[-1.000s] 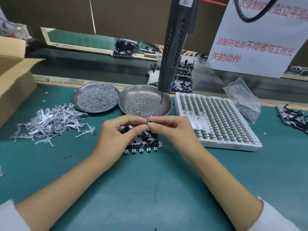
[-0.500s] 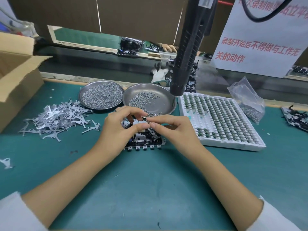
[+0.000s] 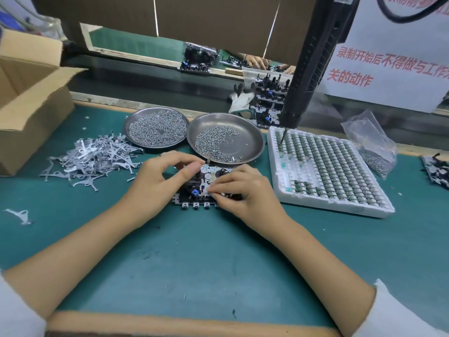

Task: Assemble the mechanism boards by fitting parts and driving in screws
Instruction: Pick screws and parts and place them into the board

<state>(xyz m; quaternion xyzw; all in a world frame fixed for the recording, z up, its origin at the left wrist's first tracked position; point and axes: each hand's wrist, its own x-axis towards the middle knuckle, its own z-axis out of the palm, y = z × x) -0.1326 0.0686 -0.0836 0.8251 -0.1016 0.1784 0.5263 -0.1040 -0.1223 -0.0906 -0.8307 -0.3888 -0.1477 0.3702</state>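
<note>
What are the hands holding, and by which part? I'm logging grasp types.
Left hand grips the mechanism board at its left end. Right hand has its fingertips down on the board's top; any small part pinched there cannot be told.

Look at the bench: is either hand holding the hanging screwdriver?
No: the left hand and right hand are both down on the board, while the screwdriver hangs untouched.

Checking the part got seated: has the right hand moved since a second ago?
Yes. The right hand has dropped from above the board onto it, toward the board's near edge, fingertips pressing there.
</note>
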